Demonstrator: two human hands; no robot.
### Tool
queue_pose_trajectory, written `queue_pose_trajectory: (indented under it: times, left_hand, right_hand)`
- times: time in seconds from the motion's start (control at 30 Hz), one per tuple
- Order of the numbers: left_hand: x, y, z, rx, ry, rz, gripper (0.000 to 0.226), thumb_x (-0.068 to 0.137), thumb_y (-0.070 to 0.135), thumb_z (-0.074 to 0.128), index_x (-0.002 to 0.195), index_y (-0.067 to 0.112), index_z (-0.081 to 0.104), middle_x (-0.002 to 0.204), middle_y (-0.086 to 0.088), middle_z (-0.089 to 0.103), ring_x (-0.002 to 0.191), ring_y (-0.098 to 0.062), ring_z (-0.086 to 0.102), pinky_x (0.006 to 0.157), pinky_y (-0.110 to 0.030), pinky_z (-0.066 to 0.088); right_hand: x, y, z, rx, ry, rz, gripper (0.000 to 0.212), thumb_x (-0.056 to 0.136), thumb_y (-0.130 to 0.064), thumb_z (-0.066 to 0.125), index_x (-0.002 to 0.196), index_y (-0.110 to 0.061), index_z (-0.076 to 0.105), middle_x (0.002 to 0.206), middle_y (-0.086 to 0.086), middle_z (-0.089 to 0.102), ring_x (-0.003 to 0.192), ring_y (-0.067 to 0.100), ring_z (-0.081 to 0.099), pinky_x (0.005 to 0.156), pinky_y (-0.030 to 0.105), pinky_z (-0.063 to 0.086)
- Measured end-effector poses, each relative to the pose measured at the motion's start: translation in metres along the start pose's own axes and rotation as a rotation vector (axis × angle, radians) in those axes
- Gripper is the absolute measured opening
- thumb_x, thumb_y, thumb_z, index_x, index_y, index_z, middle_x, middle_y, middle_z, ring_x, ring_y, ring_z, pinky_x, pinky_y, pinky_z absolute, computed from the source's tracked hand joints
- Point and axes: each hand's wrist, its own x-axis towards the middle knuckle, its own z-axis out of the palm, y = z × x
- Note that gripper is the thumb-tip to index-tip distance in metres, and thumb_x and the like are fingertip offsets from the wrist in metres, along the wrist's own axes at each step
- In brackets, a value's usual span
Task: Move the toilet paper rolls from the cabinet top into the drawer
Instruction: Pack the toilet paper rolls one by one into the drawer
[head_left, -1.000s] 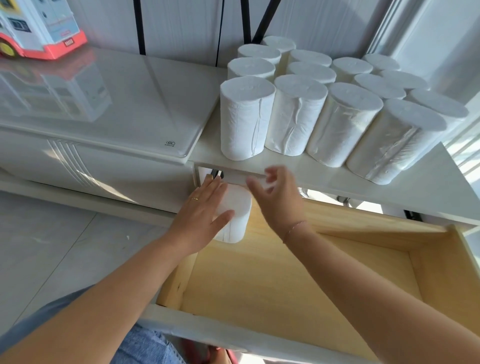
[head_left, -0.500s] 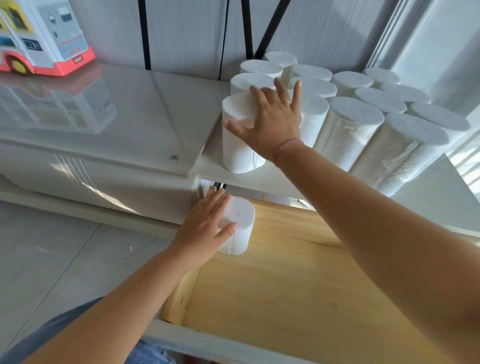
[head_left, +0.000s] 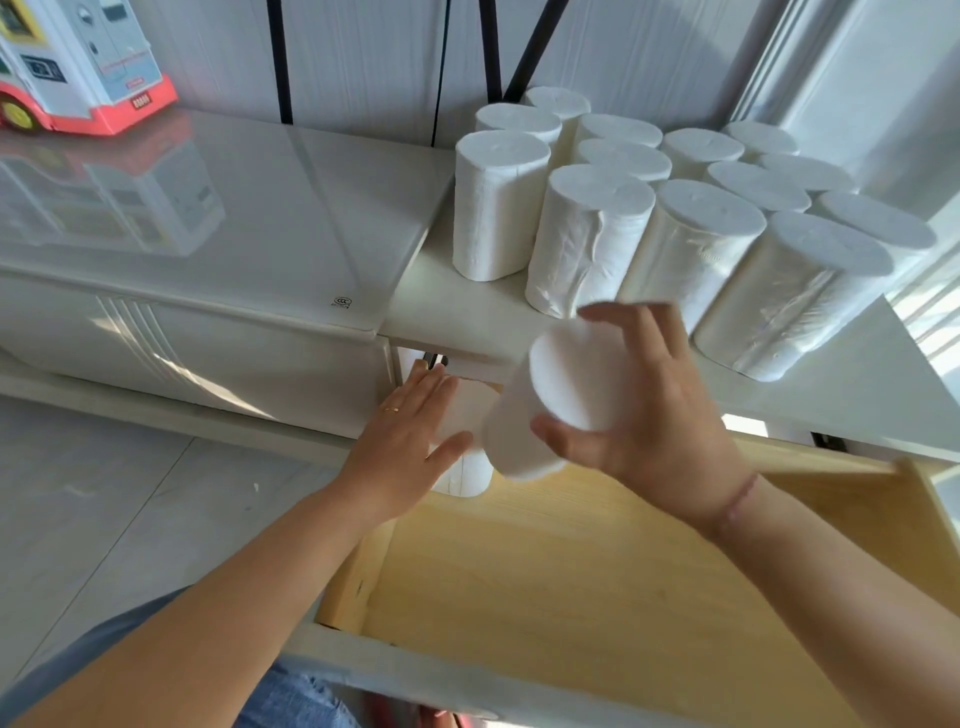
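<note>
Several white toilet paper rolls (head_left: 587, 239) stand upright on the white cabinet top (head_left: 452, 322). Below it an open wooden drawer (head_left: 571, 582) shows a bare floor. One roll (head_left: 467, 478) stands in the drawer's back left corner, and my left hand (head_left: 410, 441) lies flat against it. My right hand (head_left: 644, 410) grips another roll (head_left: 530, 415), tilted, in the air above the drawer's back edge, next to the standing roll.
A glossy white cabinet (head_left: 208, 228) adjoins on the left, with a red and white toy bus (head_left: 78, 67) at its back. Black cables (head_left: 283, 57) run down the wall. Grey floor tiles (head_left: 130, 519) lie at lower left.
My right hand took the front left roll off the cabinet top and carried it down toward the drawer. My left hand stayed on the roll in the corner.
</note>
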Motion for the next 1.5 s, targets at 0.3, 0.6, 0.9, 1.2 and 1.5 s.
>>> queue_pose_trajectory:
  times: [0.3, 0.6, 0.9, 1.2, 1.5]
  left_hand:
    - [0.0, 0.005, -0.004, -0.023, 0.005, -0.013, 0.065, 0.095, 0.045, 0.04, 0.149, 0.021, 0.015, 0.159, 0.007, 0.004, 0.143, -0.004, -0.008, 0.107, -0.013, -0.007]
    - [0.0, 0.004, -0.003, -0.016, 0.002, -0.023, 0.066, 0.094, 0.047, 0.039, 0.15, 0.021, 0.013, 0.158, 0.008, 0.003, 0.143, -0.004, -0.008, 0.11, -0.017, -0.003]
    - [0.0, 0.003, -0.003, -0.04, 0.008, -0.027, 0.066, 0.094, 0.049, 0.038, 0.149, 0.021, 0.016, 0.158, 0.01, 0.003, 0.142, -0.001, -0.007, 0.109, -0.016, -0.002]
    - [0.0, 0.004, -0.002, -0.063, 0.028, -0.037, 0.064, 0.094, 0.044, 0.045, 0.148, 0.019, 0.021, 0.158, 0.007, 0.007, 0.143, -0.003, -0.005, 0.111, -0.019, 0.0]
    - [-0.003, 0.007, 0.001, 0.208, -0.009, -0.038, 0.066, 0.094, 0.054, 0.024, 0.149, 0.02, 0.012, 0.159, 0.004, 0.0, 0.144, -0.012, -0.009, 0.116, -0.036, -0.004]
  right_hand:
    - [-0.05, 0.068, 0.046, -0.019, -0.217, 0.306, 0.086, 0.057, -0.039, 0.087, 0.13, -0.026, 0.043, 0.118, -0.009, 0.03, 0.112, 0.019, 0.042, 0.097, 0.034, 0.044]
    - [-0.043, 0.086, 0.043, 0.131, -0.412, 0.611, 0.073, 0.081, -0.06, 0.059, 0.14, -0.029, 0.029, 0.135, 0.0, 0.046, 0.101, 0.014, 0.051, 0.084, 0.03, 0.047]
    - [-0.063, 0.035, 0.063, 0.782, -0.625, 1.096, 0.038, 0.092, -0.036, 0.06, 0.124, -0.019, 0.047, 0.109, 0.01, 0.056, 0.069, 0.025, 0.065, 0.069, 0.029, 0.06]
    - [-0.056, -0.008, 0.107, 1.031, -0.555, 1.257, 0.051, 0.093, -0.04, 0.058, 0.126, -0.004, 0.046, 0.111, 0.017, 0.054, 0.087, 0.029, 0.06, 0.087, 0.034, 0.053]
    - [-0.025, 0.01, 0.064, 0.027, -0.421, 0.48, 0.039, 0.092, -0.042, 0.057, 0.107, -0.007, 0.063, 0.101, 0.009, 0.069, 0.089, 0.024, 0.063, 0.082, 0.036, 0.049]
